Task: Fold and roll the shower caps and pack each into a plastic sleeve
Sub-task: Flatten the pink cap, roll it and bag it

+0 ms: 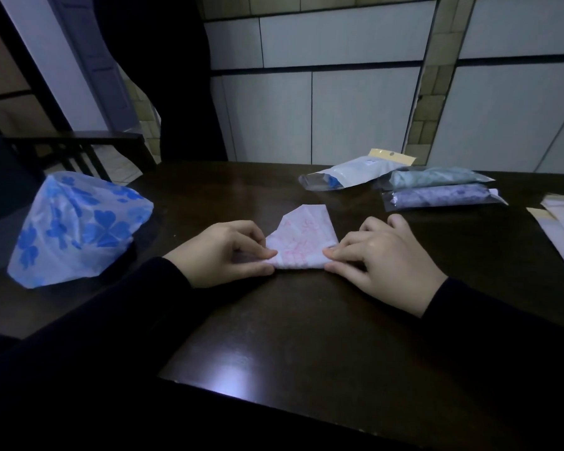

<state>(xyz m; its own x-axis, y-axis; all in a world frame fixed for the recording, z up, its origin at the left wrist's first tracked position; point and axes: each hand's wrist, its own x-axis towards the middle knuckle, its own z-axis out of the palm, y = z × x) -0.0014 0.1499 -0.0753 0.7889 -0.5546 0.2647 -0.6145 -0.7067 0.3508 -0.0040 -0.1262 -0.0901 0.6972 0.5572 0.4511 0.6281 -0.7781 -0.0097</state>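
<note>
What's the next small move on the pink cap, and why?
Probably roll the near edge forward. Left hand and right hand pinch the near corners of the folded pink cap, which lies flat on the table, not yet rolled.

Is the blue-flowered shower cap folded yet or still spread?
Still spread: the blue cap sits puffed up, untouched, on the table's left side.

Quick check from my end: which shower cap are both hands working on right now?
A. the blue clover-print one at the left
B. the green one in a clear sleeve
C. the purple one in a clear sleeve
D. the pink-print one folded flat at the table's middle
D: the left hand and the right hand pinch the near corners of the folded pink-print plastic shower cap on the dark wooden table.
</note>
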